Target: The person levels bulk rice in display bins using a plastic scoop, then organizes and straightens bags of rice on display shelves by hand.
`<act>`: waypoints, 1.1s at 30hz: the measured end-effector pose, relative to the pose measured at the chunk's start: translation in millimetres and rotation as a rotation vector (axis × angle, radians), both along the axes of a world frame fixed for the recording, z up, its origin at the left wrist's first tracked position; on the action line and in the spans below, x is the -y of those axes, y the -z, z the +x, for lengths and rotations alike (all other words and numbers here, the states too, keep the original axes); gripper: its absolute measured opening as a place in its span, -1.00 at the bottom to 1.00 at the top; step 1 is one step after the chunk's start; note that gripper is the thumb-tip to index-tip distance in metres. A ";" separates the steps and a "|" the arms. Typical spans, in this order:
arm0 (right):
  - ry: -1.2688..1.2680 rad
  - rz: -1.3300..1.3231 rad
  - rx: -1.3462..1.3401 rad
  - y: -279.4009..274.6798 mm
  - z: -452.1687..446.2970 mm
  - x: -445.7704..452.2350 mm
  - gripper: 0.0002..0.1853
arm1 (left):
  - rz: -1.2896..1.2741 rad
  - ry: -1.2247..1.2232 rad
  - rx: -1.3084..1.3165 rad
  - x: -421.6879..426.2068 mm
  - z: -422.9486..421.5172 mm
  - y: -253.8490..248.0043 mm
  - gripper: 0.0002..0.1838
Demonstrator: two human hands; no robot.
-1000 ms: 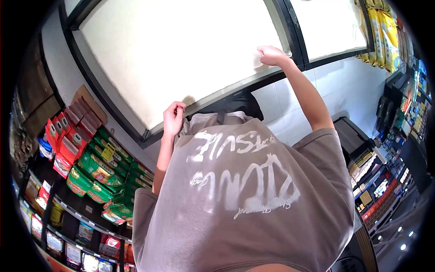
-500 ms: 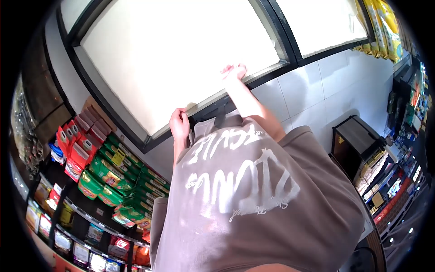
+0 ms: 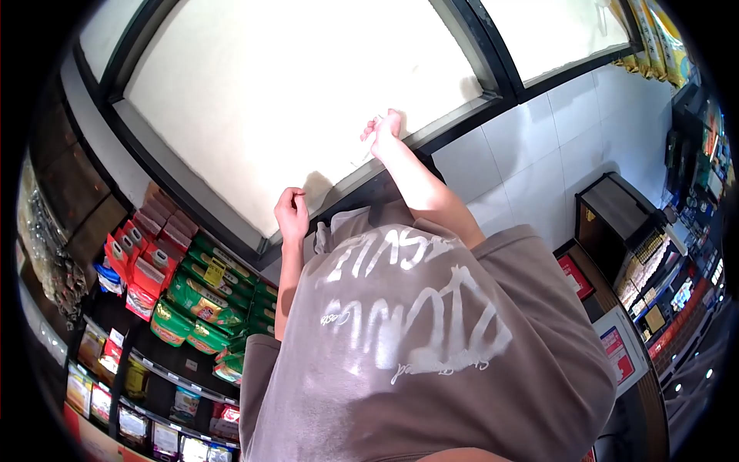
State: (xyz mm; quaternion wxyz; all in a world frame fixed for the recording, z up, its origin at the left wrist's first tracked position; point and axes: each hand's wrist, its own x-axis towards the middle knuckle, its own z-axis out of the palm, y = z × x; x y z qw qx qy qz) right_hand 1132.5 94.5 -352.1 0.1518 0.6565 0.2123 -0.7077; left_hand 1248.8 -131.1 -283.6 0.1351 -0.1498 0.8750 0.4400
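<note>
My left hand [image 3: 292,214] is raised at the lower edge of a bright white panel [image 3: 254,92] set in a dark frame [image 3: 181,181]. Its fingers are loosely curled, and I see nothing in them; its shadow falls on the panel. Further right, my right hand [image 3: 382,135] reaches over the panel's lower part with its fingers bent inward. Glare washes out its fingertips, so what they may hold cannot be made out. Whether either hand touches the panel is unclear. My grey-brown T-shirt [image 3: 431,308] with white lettering fills the middle below.
Shelves at the left carry green packets [image 3: 204,296], red packs [image 3: 146,269] and other packaged goods. White wall tiles [image 3: 531,154] lie right of the frame. A dark box-like cabinet [image 3: 623,208] stands further right, near a red-and-white sign [image 3: 616,350]. Yellow bags [image 3: 658,46] hang at top right.
Both hands have shifted a little left in view; the left has come away from the frame edge with its fingers curled. The view has turned slightly, showing the red-and-white sign at right.
</note>
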 end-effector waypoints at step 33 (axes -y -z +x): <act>-1.933 1.122 -1.059 -146.2 -35.3 -42.2 -0.64 | 0.168 0.204 0.019 -130.1 -32.2 9.8 -0.79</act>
